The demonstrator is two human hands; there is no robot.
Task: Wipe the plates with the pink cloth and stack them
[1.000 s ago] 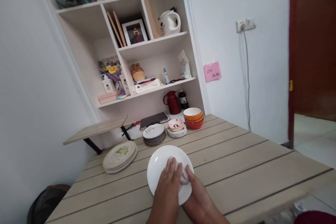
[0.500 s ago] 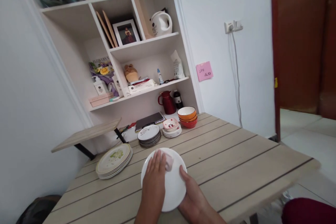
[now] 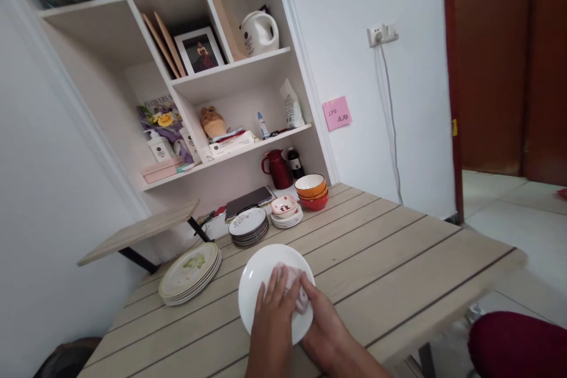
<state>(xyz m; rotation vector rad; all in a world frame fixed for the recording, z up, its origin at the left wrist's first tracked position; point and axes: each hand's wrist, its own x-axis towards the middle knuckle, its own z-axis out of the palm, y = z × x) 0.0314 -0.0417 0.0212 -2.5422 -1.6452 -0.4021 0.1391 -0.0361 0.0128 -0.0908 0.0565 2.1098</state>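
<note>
Prob. wiping step: L hand flat on cloth, can't tell if gripping; R hand grips plate edge. Next stroke needs plate steady, w/ even pressure.

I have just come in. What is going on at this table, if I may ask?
A person is handling a white plate with both bare hands. The left hand lies flat over a pale pink cloth on the plate. The right hand holds the plate's right edge, thumb by the cloth. Farther back on the wooden table are stacked plates and bowls.
</note>
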